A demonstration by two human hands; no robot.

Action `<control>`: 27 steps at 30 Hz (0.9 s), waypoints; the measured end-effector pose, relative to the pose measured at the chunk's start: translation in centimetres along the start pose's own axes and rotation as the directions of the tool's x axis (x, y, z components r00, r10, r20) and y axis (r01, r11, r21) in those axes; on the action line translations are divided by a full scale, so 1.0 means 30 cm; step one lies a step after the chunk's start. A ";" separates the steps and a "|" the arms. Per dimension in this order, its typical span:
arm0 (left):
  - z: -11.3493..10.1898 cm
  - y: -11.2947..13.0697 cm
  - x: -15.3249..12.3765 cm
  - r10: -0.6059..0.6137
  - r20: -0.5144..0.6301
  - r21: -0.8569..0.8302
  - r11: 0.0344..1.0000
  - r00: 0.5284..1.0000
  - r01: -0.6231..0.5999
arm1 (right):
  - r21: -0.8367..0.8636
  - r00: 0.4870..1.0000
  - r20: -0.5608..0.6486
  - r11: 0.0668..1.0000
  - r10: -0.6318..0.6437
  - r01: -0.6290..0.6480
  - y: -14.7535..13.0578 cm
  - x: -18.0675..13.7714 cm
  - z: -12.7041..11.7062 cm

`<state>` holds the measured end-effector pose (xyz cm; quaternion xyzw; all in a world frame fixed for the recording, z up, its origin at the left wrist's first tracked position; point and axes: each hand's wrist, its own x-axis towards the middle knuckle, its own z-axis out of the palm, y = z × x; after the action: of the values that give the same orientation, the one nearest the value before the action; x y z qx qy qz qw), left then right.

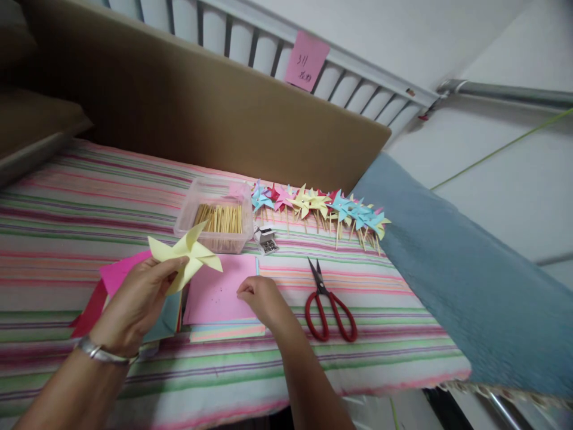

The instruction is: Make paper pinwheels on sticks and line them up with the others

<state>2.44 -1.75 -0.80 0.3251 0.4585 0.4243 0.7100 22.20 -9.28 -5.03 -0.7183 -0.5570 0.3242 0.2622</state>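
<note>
My left hand point(143, 292) pinches a pale yellow paper pinwheel point(190, 257) at its middle, with the folded blades spread out above the table. Close to the right edge of the pink paper sheets point(210, 298), my right hand point(264, 298) has its thumb and fingertips pressed together. Whatever they may hold is too small to make out. Several tiny dark specks lie on the pink paper. A small open box of metal pins point(267, 243) sits just beyond the sheets. Bright pink and red paper point(92, 307) shows partly behind my left hand.
A clear plastic box point(183, 221) holds many thin wooden sticks point(219, 218). Finished pinwheels on sticks point(304, 203) lie in a row at the back. Red-handled scissors point(329, 298) rest right of my right hand. A cardboard panel point(215, 113) borders the striped cloth point(394, 352).
</note>
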 end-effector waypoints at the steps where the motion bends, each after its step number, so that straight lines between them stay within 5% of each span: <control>1: -0.002 -0.001 0.001 0.003 0.001 0.000 1.000 1.000 -0.003 | 0.000 1.000 -0.002 1.000 0.001 -0.001 0.001 0.001 0.001; 17: 0.009 0.002 -0.011 0.037 0.025 -0.029 0.999 0.999 -0.036 | -0.045 0.998 0.010 0.997 -0.055 0.055 0.007 0.008 0.001; 27: 0.003 -0.027 -0.001 0.041 -0.002 -0.017 0.999 0.999 -0.041 | -0.041 0.984 -0.105 0.989 -0.145 0.141 -0.044 -0.010 -0.025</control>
<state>2.75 -2.15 -1.45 0.3280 0.4486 0.4430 0.7035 21.88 -9.25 -3.50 -0.6972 -0.5976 0.2557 0.3024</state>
